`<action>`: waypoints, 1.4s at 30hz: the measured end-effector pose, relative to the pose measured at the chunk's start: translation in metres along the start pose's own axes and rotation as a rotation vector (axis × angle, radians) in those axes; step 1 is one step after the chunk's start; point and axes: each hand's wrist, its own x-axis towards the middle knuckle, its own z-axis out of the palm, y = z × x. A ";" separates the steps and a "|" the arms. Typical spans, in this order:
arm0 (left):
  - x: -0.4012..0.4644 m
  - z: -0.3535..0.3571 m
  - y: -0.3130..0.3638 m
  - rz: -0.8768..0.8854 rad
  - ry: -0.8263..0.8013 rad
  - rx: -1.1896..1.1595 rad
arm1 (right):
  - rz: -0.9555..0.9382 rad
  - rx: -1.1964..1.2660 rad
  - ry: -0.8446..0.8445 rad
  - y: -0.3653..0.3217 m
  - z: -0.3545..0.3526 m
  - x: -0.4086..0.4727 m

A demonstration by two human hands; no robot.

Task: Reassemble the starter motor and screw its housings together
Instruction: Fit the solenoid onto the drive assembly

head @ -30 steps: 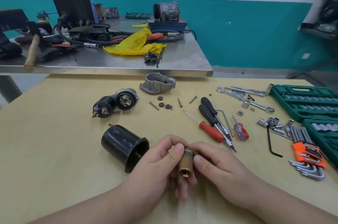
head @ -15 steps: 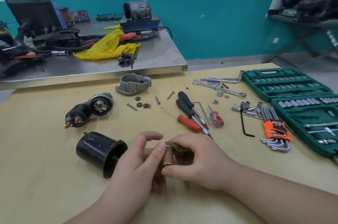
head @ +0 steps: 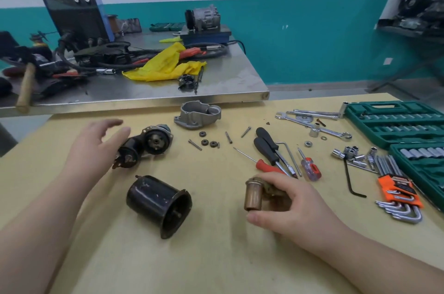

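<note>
Now that our left hand (head: 96, 147) has let go of the copper-coloured cylindrical armature (head: 252, 195), only the right hand (head: 292, 207) keeps its grip clamped on it, low over the pale wooden worktop (head: 216, 265). Left fingers are spread and relaxed, holding nothing, reaching twd the black solenoid and gear-housing assy (head: 144, 147), thumb just beside it. We judge that part is next for mating w/ the armature. Betw. the hands lies the black cylindrical motor casing (head: 158, 204), on its side, mouth facing us.
</note>
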 end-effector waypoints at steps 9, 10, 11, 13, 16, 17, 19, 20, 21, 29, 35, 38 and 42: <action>0.010 -0.001 -0.005 -0.194 -0.256 -0.068 | 0.008 -0.045 0.004 0.002 0.002 0.001; 0.012 -0.006 -0.007 -0.173 -0.297 -0.031 | 0.009 -0.041 0.003 0.003 0.001 0.001; 0.014 -0.014 -0.008 -0.149 -0.336 0.015 | 0.012 -0.038 0.003 0.004 0.001 0.001; 0.018 -0.033 -0.011 -0.096 -0.387 0.113 | 0.016 -0.034 0.000 0.004 0.001 0.001; 0.022 -0.050 -0.017 -0.089 -0.428 0.174 | 0.011 -0.041 -0.015 0.002 0.001 0.000; 0.022 -0.050 -0.019 -0.111 -0.430 0.192 | 0.007 -0.044 -0.017 0.001 0.002 0.000; 0.022 -0.044 -0.021 -0.110 -0.435 0.305 | -0.004 -0.053 -0.021 -0.001 0.002 -0.001; 0.021 -0.042 -0.023 -0.084 -0.439 0.371 | -0.005 -0.057 -0.026 -0.003 0.002 -0.001; 0.020 -0.040 -0.024 -0.067 -0.435 0.403 | -0.005 -0.059 -0.030 -0.004 0.002 -0.001; 0.013 -0.038 -0.012 0.174 -0.222 0.364 | 0.035 0.139 0.057 -0.001 0.000 -0.001; -0.005 -0.050 0.022 0.570 0.124 0.549 | 0.059 0.295 0.018 -0.005 -0.002 -0.006; -0.020 -0.061 0.050 0.790 0.236 0.579 | 0.085 0.350 0.055 -0.006 -0.005 -0.004; -0.039 -0.075 0.082 0.922 0.231 0.422 | 0.103 0.455 0.112 -0.008 -0.007 0.000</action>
